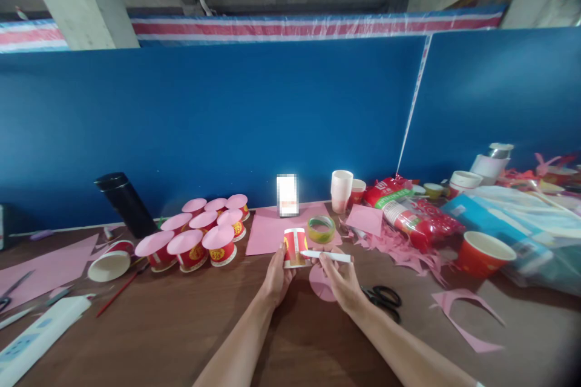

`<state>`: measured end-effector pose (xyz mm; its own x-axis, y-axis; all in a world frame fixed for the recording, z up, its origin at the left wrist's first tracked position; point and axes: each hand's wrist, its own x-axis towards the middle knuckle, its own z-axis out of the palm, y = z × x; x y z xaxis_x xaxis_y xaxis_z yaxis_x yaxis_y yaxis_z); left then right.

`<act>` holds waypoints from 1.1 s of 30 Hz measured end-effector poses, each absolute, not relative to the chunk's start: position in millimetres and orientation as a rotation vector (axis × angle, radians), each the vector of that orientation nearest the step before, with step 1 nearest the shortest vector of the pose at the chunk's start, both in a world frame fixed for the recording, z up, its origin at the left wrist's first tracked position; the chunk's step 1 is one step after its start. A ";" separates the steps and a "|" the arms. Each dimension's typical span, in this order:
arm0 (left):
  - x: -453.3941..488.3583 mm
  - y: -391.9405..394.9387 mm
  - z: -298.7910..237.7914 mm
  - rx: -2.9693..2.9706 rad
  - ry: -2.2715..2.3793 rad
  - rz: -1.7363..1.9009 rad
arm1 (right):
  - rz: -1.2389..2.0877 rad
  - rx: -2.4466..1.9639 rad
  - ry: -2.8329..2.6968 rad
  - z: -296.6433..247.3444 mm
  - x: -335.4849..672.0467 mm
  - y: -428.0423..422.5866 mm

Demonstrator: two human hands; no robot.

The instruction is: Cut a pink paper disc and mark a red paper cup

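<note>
I have the left hand [276, 279] gripping a red cup [294, 244]. My right hand's [343, 283] fingers pinch a white pen [334, 257].

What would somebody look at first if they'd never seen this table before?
Probably the big blue wall across the back, then the nine red cups under pink paper circles, grouped left of the middle of the table. In the middle, the left hand holds another red-and-white cup, while the right hand points a white pen-like stick at it.
</note>
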<state>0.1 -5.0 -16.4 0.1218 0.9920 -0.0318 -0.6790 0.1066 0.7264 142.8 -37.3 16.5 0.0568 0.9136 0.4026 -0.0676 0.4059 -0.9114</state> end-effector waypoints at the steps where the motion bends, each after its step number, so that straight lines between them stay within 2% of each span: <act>1: 0.1 -5.1 -16.2 0.646 0.607 1.345 | 0.912 -0.861 -1.288 16.2 142.6 -37.2; 33: 1.5 -3.9 -18.2 0.702 0.627 1.351 | 0.948 -0.842 -1.296 4.6 142.6 -33.2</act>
